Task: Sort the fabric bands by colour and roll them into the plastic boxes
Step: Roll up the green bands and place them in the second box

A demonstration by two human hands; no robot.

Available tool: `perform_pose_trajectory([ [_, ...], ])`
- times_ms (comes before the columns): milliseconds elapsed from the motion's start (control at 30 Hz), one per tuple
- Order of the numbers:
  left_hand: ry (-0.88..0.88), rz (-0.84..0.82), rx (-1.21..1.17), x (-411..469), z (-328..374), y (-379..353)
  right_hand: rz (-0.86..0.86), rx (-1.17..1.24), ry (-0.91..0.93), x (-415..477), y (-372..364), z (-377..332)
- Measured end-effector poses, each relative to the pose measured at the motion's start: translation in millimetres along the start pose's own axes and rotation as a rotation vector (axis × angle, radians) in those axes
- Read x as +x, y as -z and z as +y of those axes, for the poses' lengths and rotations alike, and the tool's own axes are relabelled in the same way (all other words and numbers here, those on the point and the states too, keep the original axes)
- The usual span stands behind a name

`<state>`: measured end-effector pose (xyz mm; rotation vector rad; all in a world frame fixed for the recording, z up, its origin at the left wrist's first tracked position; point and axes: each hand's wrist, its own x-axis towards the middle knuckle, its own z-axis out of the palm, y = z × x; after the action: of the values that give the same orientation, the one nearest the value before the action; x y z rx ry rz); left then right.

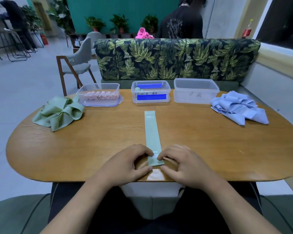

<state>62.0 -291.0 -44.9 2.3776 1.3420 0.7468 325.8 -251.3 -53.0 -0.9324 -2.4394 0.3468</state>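
A long, flat pale green fabric band (pixel 151 132) lies stretched on the oval wooden tabletop (pixel 91 149). Its long axis runs straight away from the person. The far end, printed with "30", points at the middle clear plastic box (pixel 150 92), and the near end lies close to the tabletop's front edge.

The left hand (pixel 125 164) and right hand (pixel 184 164) meet at that near end. Their fingers (pixel 142 152) are curled in and pinch the band's last stretch from either side, where it looks folded over on itself.

Three boxes stand in a row along the far edge:
- The left clear plastic box (pixel 98 95) holds a line of pink rolls.
- The middle one shows blue panels and a pale roll or two.
- The right clear plastic box (pixel 195 91) bears handwritten marks.

A loose heap of green bands (pixel 57 112) lies at the far left of the tabletop. A heap of light blue bands (pixel 238 107) lies at the far right.
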Motion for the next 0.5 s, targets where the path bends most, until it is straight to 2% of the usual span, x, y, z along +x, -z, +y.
perform_pose_trajectory([
  [300, -0.023, 0.023, 0.031, 0.3, -0.8, -2.9, 0.010, 0.056, 0.001, 1.6, -1.2, 3.1],
  [500, -0.094, -0.022, 0.069, 1.2, -2.5, -3.2, 0.002, 0.048, 0.036, 0.1, -1.3, 2.5],
])
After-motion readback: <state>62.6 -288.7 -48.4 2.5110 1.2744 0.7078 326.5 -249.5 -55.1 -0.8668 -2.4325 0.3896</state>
